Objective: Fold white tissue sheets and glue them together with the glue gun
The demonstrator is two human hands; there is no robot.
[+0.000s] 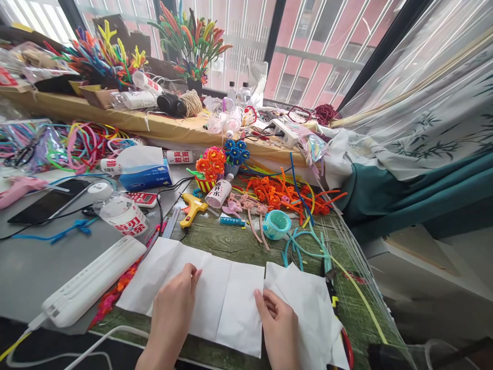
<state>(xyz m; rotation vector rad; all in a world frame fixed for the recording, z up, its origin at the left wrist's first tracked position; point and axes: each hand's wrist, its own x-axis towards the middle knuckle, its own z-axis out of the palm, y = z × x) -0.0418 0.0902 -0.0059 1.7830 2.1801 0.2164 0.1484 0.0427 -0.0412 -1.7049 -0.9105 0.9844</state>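
In the head view, the white tissue [210, 293] lies unfolded at the lower middle of the frame. The right hand [280, 321] pinches its right edge, well apart from the left hand [175, 298] on its surface; whether this one also grips, I cannot tell. Light, even pressure should flatten it without tearing. The central bottle [219, 193] seems to read 喝开水

White rect. thin-paper sheet [210, 300], long & unfolded, approx. flat w/ crosswise creases, at 6 o'clock in head view, long axis approx. 9–3 o'clock. Just beside, at its 3 o'clock: white crinkled thin-paper sheets [314, 308], overlapping, edges uneven, 1 corner twd 12 o'clock.
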